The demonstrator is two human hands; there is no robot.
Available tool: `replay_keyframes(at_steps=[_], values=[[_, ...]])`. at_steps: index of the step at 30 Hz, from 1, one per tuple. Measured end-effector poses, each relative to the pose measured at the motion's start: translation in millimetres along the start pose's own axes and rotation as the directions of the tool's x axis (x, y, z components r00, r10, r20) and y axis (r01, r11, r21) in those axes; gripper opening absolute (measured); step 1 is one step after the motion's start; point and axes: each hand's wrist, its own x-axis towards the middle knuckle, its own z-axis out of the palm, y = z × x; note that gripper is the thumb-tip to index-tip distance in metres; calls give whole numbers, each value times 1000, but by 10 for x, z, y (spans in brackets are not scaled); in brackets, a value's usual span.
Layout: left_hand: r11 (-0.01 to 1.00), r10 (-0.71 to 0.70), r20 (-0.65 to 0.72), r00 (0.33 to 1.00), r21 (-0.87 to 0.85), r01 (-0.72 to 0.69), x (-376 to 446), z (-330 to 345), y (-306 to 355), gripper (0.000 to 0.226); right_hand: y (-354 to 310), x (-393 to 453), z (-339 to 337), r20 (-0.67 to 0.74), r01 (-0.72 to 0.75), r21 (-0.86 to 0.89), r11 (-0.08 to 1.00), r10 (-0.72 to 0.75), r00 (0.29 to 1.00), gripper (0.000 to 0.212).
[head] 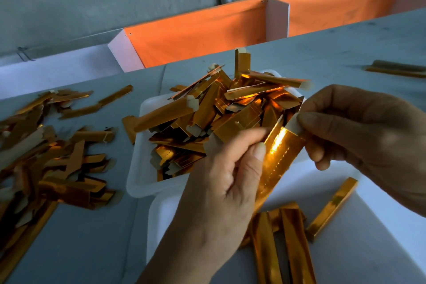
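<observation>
Grey tabletop, with an orange cloth barrier behind its far edge. Above the middle, both hands work one flat, shiny gold cardboard box blank. The left hand pinches its side and the right hand pinches its white end flap. A few folded gold boxes lie in the near white tray. The far white tray is heaped with blanks, and a loose pile of blanks covers the left edge, so most of the folding seems left to do.

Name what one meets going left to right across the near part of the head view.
Loose heap of flat gold foil card blanks → left hand → shiny gold foil card strip, pinched by both hands → right hand.
</observation>
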Motion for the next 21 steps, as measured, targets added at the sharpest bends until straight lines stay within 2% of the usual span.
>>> replay_keyframes(at_steps=[2, 6, 8, 12, 16, 21], values=[[992, 61, -35, 997, 115, -57, 7, 25, -38, 31, -11, 2, 14, 0, 3, -14, 1000, -3, 1000, 8], [957, 89, -111, 990, 285, -54, -8, 73, -41, 39, -22, -4, 56, -17, -12, -18, 1000, 12, 1000, 11], [945, 111, -96, 989, 317, -76, -18, 81, -20, 45, -30, -6, 60, -47, -24, 10, 1000, 24, 999, 14], [952, 64, -62, 996, 303, -43, -26, 98, -14, 78, -56, -18, 47, -30, -44, 66, 997, 47, 998, 13], [973, 65, -103, 993, 227, -40, -21, 83, -26, 69, -86, -37, 71, 45, -99, 251, 963, 91, 995, 19], [998, 28, -71, 997, 52, -24, 4, 51, -63, 45, -86, -54, 72, 138, -194, 322, 927, 157, 978, 14]])
